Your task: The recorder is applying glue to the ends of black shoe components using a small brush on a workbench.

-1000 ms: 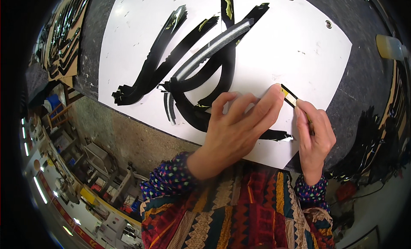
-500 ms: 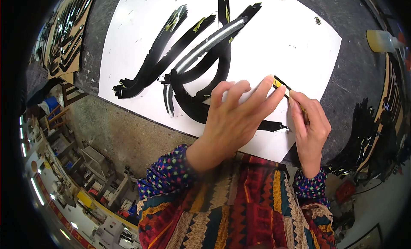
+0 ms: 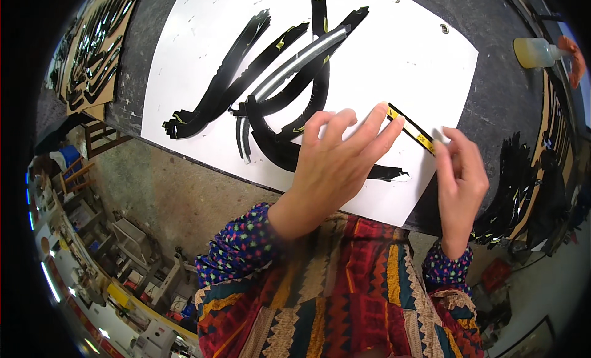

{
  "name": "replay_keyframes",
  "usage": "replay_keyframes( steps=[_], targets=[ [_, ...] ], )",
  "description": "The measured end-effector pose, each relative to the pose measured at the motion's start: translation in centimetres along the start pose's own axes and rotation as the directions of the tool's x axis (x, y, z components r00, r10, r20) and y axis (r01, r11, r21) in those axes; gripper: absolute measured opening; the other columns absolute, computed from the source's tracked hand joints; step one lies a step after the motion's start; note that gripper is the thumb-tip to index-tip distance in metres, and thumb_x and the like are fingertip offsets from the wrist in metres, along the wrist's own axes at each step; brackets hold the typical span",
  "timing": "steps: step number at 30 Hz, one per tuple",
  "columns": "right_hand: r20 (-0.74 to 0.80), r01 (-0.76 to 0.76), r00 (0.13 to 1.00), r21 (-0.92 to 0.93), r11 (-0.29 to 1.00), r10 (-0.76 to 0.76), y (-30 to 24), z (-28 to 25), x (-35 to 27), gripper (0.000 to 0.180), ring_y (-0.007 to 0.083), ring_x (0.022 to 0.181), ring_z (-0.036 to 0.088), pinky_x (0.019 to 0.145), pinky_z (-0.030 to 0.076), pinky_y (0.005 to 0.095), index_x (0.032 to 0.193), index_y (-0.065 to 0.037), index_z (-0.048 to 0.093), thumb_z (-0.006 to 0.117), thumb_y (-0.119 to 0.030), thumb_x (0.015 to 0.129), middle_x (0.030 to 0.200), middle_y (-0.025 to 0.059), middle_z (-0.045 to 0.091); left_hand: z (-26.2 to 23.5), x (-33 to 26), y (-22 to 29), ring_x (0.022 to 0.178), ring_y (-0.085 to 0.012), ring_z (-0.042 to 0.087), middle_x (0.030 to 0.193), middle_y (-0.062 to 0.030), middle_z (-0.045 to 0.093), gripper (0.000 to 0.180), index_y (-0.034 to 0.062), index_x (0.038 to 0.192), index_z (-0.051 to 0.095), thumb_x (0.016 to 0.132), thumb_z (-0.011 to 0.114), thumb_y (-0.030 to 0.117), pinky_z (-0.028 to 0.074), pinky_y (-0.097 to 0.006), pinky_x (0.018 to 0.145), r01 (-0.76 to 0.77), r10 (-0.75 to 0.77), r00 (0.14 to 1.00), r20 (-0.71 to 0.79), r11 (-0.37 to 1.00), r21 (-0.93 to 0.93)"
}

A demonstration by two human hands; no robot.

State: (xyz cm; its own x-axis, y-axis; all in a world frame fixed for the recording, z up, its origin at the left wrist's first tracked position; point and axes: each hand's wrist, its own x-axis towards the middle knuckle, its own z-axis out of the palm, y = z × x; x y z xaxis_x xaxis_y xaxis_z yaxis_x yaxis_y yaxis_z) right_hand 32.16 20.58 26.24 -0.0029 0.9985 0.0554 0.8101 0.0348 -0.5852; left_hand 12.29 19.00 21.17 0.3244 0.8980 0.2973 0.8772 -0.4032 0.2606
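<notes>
A narrow black strip with a yellow face [image 3: 422, 139] lies slantwise on the white sheet [image 3: 425, 68]. My left hand [image 3: 338, 155] is spread over the sheet. Its index finger and thumb close on the strip's upper end, and its other fingers are bent. At the strip's lower end is my right hand [image 3: 462, 179], its thumb and index finger close together there and the other fingers curled. Just left of my left hand, a curved black strip [image 3: 271, 150] runs under it and comes out on the right.
Several black strips [image 3: 231, 62] and a grey-striped strip [image 3: 301, 59] overlap on the sheet. A squeeze bottle of yellowish liquid [image 3: 530, 52] stands at the far right. Black strips pile up [image 3: 508, 192] by the right edge; more lie on cardboard [image 3: 98, 90] at far left.
My right hand has slid down and right along the strip, uncovering more of its yellow face. My left hand keeps its place on the upper end. The view has shifted slightly.
</notes>
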Motion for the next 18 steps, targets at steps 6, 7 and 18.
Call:
replay_keyframes(
  steps=[6, 7, 18],
  targets=[
    [0.168, -0.267, 0.961, 0.765, 0.587, 0.218, -1.7, -3.0, 1.4, 0.052, 0.0123, 0.073, 0.055, 0.068, 0.044, 0.0256, 0.118, 0.01, 0.065, 0.034, -0.031, 0.108, 0.098, 0.0124, 0.068, 0.1, 0.0, 0.0, 0.102, -0.0161, 0.045, 0.14, 0.0071, 0.05, 0.052, 0.0261, 0.136, 0.062, 0.087, 0.062, 0.007, 0.035, -0.036, 0.092, -0.012, 0.012, 1.0, 0.008, 1.0, 0.017],
    [0.176, -0.298, 0.95, 0.764, 0.572, 0.258, -2.3, -2.3, 2.1, 0.059, 0.0131, 0.072, 0.054, 0.068, 0.044, 0.0269, 0.117, 0.012, 0.064, 0.03, -0.036, 0.109, 0.097, 0.0118, 0.068, 0.1, 0.1, 0.1, 0.103, -0.016, 0.044, 0.14, 0.0073, 0.05, 0.052, 0.0261, 0.136, 0.063, 0.087, 0.062, 0.006, 0.034, -0.036, 0.092, -0.006, 0.006, 1.0, 0.004, 1.0, 0.006],
    [0.298, -0.254, 0.955, 0.827, 0.502, -0.006, -0.2, 2.7, 3.0, 0.021, 0.0113, 0.067, 0.058, 0.061, 0.047, 0.0227, 0.105, 0.004, 0.058, 0.049, -0.015, 0.107, 0.089, 0.0118, 0.065, 0.2, -0.2, -0.1, 0.107, -0.0148, 0.043, 0.137, 0.0075, 0.055, 0.045, 0.0229, 0.127, 0.069, 0.085, 0.061, 0.008, 0.032, -0.036, 0.096, 0.032, -0.038, 0.998, -0.042, 0.991, -0.131]
  ],
)
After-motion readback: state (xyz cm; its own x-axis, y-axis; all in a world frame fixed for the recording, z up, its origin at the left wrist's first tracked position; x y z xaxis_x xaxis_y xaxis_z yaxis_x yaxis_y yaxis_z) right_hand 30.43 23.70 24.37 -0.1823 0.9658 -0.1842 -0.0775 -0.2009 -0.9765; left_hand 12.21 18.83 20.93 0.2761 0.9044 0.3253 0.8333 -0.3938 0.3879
